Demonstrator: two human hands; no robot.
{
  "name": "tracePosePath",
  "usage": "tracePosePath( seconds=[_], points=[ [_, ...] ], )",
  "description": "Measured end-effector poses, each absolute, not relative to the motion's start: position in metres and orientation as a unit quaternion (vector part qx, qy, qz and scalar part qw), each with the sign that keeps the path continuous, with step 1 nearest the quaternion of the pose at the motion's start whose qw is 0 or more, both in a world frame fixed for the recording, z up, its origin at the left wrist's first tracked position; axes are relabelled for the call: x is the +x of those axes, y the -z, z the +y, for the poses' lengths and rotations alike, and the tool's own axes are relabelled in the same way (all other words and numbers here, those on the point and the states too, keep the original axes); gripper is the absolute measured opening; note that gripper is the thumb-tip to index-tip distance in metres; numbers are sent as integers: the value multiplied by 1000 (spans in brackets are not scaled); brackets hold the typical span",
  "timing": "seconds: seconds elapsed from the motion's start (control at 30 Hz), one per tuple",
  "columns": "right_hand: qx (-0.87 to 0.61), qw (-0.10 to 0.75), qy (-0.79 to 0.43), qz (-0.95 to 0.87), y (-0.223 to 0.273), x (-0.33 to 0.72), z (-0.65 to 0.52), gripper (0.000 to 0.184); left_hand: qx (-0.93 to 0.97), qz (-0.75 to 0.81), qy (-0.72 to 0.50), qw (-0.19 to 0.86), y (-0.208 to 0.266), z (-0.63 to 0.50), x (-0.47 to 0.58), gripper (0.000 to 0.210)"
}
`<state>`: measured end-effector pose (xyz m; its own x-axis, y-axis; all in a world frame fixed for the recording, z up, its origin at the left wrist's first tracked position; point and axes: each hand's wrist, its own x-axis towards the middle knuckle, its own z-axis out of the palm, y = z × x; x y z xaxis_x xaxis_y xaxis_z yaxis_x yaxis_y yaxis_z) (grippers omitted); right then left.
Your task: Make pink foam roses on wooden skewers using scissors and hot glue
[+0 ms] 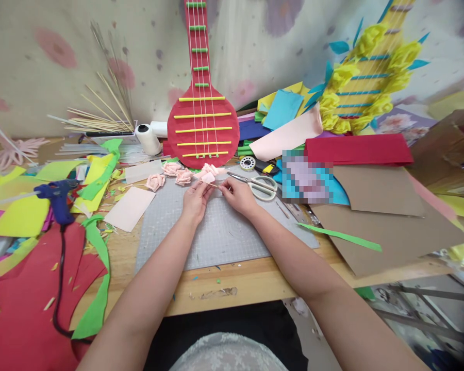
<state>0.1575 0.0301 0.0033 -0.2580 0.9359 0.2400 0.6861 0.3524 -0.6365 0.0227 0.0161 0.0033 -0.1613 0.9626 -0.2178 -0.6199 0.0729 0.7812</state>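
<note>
My left hand (195, 202) pinches a small piece of pale pink crepe paper (208, 178) above the grey cutting mat (216, 232). A thin wooden stick (212, 184) runs across that paper, and the fingers of my right hand (238, 197) are closed on its right end. Just beyond my hands lie several pink paper roses (183, 177), partly overlapped by the held paper. Scissors with pale handles (265, 188) rest right of my right hand. Two flat pink paper pieces (130, 208) lie to the left of the mat.
A red paper lute (203, 129) stands at the back, with a yellow flowered one (361, 87) to its right. At left are a blue glue gun (60, 198), its cord and paper scraps. Brown cardboard (386, 237) and a green strip (342, 238) lie at right.
</note>
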Motion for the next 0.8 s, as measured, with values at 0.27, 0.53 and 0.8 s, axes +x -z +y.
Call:
tracePosePath(
  seconds=[0.27,0.53,0.8],
  points=[
    [-508,289,-240,-775,-1,154,29,18,181,408,-681,580,0,20,23,5],
    [-488,280,-231,-794,-5,152,26,22,161,422,-690,565,-4,20,24,10],
    [-493,309,-206,-787,-5,155,25,13,125,412,-703,566,-6,21,23,13]
  ],
)
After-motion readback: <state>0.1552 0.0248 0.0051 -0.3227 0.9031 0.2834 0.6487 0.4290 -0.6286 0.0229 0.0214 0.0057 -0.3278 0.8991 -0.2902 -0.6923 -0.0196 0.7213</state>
